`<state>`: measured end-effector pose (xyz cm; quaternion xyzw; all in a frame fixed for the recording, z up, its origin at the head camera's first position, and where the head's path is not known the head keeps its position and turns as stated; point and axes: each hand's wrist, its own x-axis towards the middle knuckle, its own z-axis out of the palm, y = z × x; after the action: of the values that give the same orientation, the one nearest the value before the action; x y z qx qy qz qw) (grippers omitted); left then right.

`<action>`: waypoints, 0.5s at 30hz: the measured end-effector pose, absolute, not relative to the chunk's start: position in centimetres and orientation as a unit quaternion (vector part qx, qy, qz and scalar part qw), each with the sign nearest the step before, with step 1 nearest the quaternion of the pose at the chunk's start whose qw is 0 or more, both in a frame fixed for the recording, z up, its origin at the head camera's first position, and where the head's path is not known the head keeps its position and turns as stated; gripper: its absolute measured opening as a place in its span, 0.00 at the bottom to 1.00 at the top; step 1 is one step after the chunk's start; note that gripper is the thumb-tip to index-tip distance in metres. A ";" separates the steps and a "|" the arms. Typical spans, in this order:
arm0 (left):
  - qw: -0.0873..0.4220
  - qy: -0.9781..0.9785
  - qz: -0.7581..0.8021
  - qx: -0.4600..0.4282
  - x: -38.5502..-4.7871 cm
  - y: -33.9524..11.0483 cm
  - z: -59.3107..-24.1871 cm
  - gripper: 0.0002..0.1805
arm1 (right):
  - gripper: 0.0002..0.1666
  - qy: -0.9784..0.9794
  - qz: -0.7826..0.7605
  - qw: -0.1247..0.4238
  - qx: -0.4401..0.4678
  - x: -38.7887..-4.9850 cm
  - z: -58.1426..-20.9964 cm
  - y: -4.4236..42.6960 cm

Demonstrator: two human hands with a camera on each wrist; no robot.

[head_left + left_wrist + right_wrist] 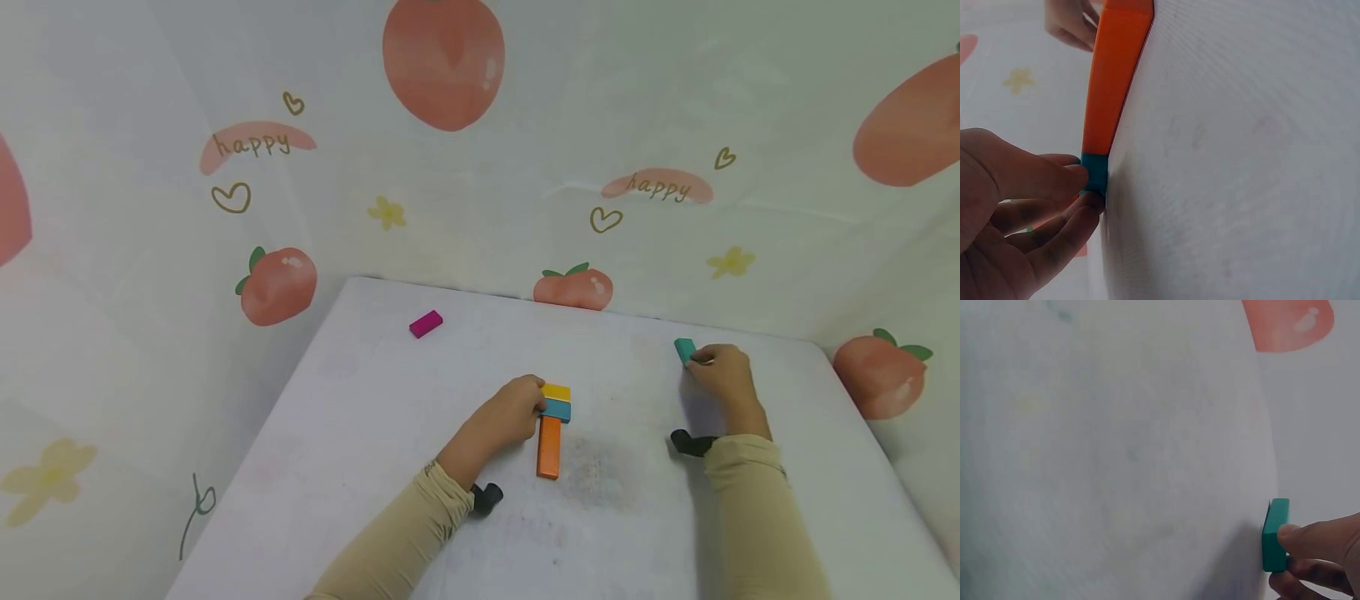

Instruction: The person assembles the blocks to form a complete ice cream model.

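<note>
My left hand (pixel 512 410) has its thumb and fingers at the left end of a blue block (pixel 557 410), pinching it in the left wrist view. Right behind the blue block lies a yellow block (pixel 557 392), partly hidden by the fingers. An orange block (pixel 549 447) runs lengthwise toward the near edge, its far end against the blue one. Over at the right, my right hand (pixel 725 375) pinches a teal green block (pixel 684 350) between thumb and fingers. In the right wrist view that green block (pixel 1275 535) shows beside the thumb; whether it touches the table is unclear.
A magenta block (pixel 426 324) lies on the white table (pixel 360 433) toward the back left. Black wrist-camera parts stick out beside the left cuff (pixel 487 498) and the right cuff (pixel 690 443). A fruit-printed cloth (pixel 480 217) hangs behind the table.
</note>
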<state>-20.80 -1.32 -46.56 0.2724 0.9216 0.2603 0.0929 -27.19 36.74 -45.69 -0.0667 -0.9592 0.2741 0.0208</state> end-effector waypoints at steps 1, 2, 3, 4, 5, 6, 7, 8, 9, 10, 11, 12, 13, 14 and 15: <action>0.093 0.921 0.262 0.273 -20.8 -1.3 -46.5 0.12 | 0.22 -0.959 0.274 0.020 -0.064 -27.2 -45.7 36.5; 0.092 0.921 0.262 0.273 -20.8 -1.4 -46.5 0.12 | 0.21 -0.959 0.275 0.020 -0.060 -27.2 -45.8 36.3; 0.091 0.921 0.262 0.274 -20.7 -1.4 -46.4 0.11 | 0.21 -0.959 0.276 0.020 -0.057 -27.3 -45.8 36.0; 0.091 0.921 0.262 0.275 -20.7 -1.4 -46.4 0.11 | 0.21 -0.959 0.276 0.020 -0.054 -27.3 -45.8 35.8; 0.092 0.920 0.264 0.275 -20.7 -1.4 -46.3 0.11 | 0.20 -0.959 0.277 0.021 -0.049 -27.3 -45.8 35.5; 0.091 0.921 0.263 0.274 -20.7 -1.4 -46.3 0.11 | 0.20 -0.959 0.278 0.021 -0.045 -27.3 -45.8 35.2; 0.091 0.921 0.263 0.273 -20.7 -1.4 -46.3 0.11 | 0.20 -0.960 0.277 0.022 -0.041 -27.3 -45.8 34.9; 0.092 0.921 0.262 0.272 -20.7 -1.4 -46.3 0.11 | 0.20 -0.960 0.278 0.023 -0.037 -27.3 -45.7 34.6; 0.092 0.922 0.261 0.272 -20.7 -1.3 -46.3 0.11 | 0.20 -0.960 0.278 0.024 -0.033 -27.3 -45.7 34.2; 0.093 0.922 0.261 0.270 -20.7 -1.3 -46.3 0.11 | 0.20 -0.960 0.278 0.025 -0.028 -27.3 -45.7 33.9; 0.093 0.923 0.260 0.270 -20.7 -1.3 -46.3 0.11 | 0.20 -0.960 0.279 0.025 -0.024 -27.3 -45.7 33.5; 0.094 0.923 0.259 0.269 -20.7 -1.3 -46.3 0.11 | 0.20 -0.960 0.279 0.024 -0.021 -27.3 -45.8 33.2; 0.095 0.923 0.258 0.269 -20.7 -1.3 -46.3 0.11 | 0.19 -0.960 0.280 0.023 -0.019 -27.3 -45.8 32.8; 0.096 0.923 0.258 0.268 -20.7 -1.3 -46.3 0.11 | 0.19 -0.960 0.279 0.022 -0.017 -27.3 -45.9 32.5; 0.096 0.923 0.258 0.268 -20.7 -1.3 -46.3 0.11 | 0.19 -0.959 0.281 0.019 -0.016 -27.3 -45.9 32.1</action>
<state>-20.70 -1.28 -46.31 0.2680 0.9233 0.2579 0.0961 -27.33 32.09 -45.94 -0.0159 -0.9593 0.2812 0.0193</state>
